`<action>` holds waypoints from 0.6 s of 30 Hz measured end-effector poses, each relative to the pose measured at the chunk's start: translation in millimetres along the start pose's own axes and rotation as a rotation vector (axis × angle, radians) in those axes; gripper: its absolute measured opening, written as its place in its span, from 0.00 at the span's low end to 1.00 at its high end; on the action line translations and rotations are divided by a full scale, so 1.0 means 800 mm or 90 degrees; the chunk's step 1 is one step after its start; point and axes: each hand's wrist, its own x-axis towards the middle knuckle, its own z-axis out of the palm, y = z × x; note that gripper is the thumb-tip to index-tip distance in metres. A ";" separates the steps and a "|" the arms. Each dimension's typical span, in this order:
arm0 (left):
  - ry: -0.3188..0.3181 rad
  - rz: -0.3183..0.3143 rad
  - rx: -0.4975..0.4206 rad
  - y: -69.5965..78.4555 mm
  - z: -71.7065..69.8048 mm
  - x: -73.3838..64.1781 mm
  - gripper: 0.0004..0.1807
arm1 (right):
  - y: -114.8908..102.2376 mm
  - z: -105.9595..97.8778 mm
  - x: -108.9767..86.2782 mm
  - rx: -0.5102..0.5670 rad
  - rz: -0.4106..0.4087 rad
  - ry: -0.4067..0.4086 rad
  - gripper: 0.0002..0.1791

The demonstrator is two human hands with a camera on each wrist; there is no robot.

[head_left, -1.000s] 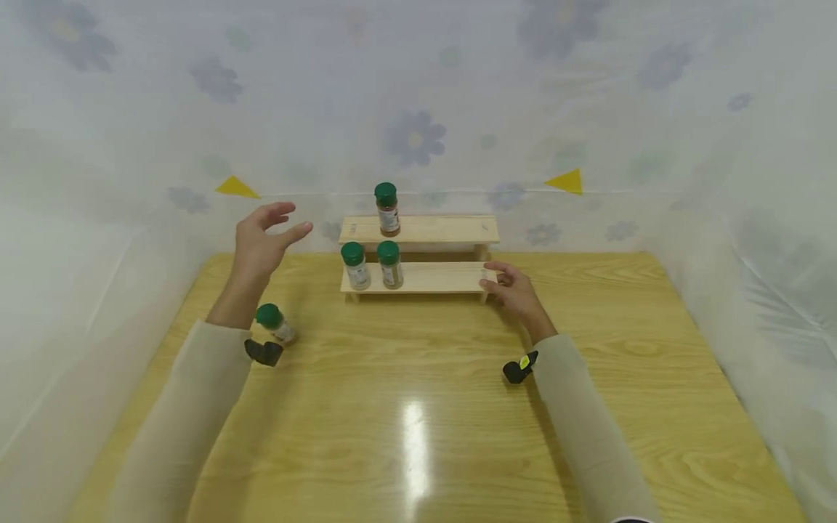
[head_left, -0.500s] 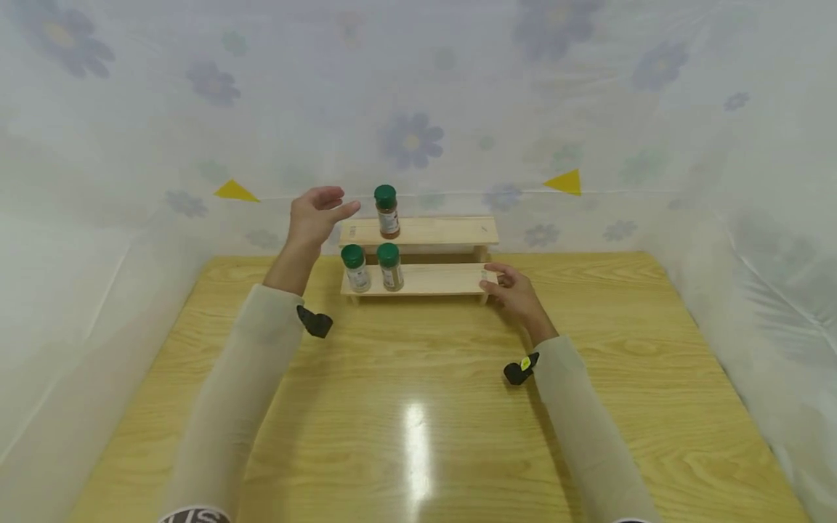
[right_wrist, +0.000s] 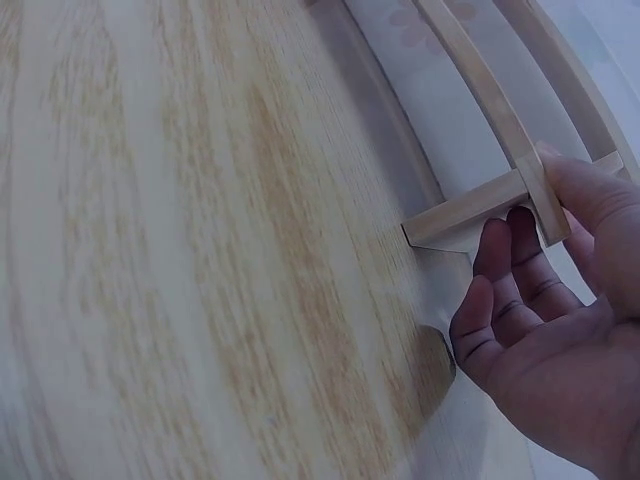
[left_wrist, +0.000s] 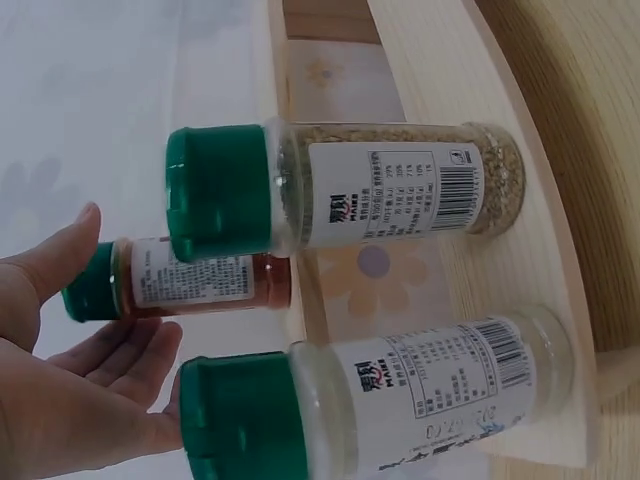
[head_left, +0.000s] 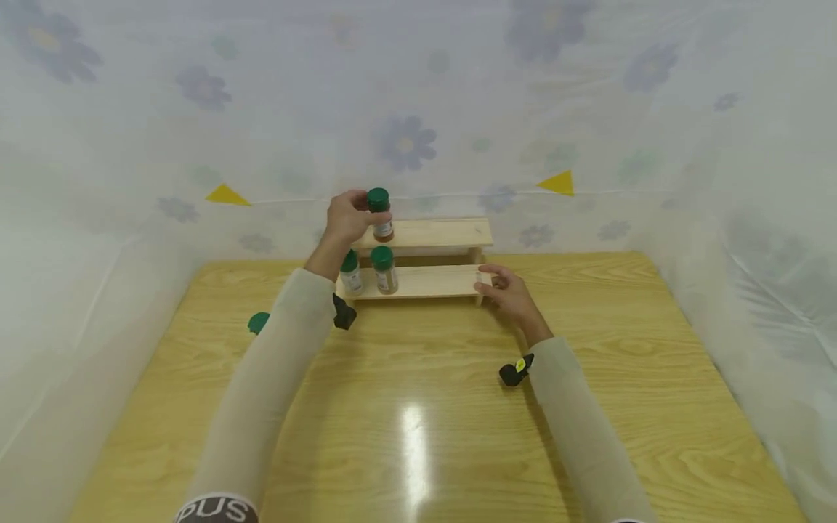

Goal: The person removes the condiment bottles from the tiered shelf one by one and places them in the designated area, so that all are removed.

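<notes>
My left hand [head_left: 346, 221] is at the jar of reddish spice [head_left: 378, 200] on the upper tier of a wooden two-tier rack [head_left: 434, 282]. Its thumb and fingers lie on either side of this green-capped jar, not visibly closed on it in the left wrist view. On the lower tier stand a jar of coarse tan seasoning [left_wrist: 400, 185] and a jar of pale seasoning [left_wrist: 430, 395], both upright with green caps. My right hand [head_left: 513, 294] grips the lower tier's right end, thumb above and fingers below, as the right wrist view [right_wrist: 560, 290] shows.
Another green-capped jar [head_left: 259, 322] stands on the wood-grain table [head_left: 458, 407] at the left, mostly hidden behind the left sleeve. Floral white sheeting [head_left: 445, 94] rises behind the rack and along both sides, with two yellow triangles [head_left: 556, 183] on the back.
My left hand has moved right from above the table's left side to the reddish jar on the upper tier. The right hand keeps its grip on the rack's end.
</notes>
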 end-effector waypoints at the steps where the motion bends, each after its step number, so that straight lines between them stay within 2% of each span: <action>1: 0.003 0.001 0.014 0.000 0.001 0.000 0.30 | -0.001 0.001 0.000 -0.002 -0.003 -0.001 0.26; 4: 0.014 -0.004 0.040 -0.001 0.003 0.001 0.26 | -0.004 0.005 -0.001 -0.001 -0.004 -0.006 0.26; 10: 0.026 -0.007 0.034 -0.002 0.004 0.000 0.22 | -0.007 0.006 -0.001 -0.002 0.014 -0.010 0.26; 14: 0.032 -0.005 0.025 -0.003 0.003 -0.001 0.21 | 0.006 0.005 0.008 0.001 0.011 -0.010 0.28; 18: 0.037 0.016 0.013 -0.006 -0.002 -0.002 0.21 | 0.022 0.006 0.017 -0.013 0.000 -0.003 0.29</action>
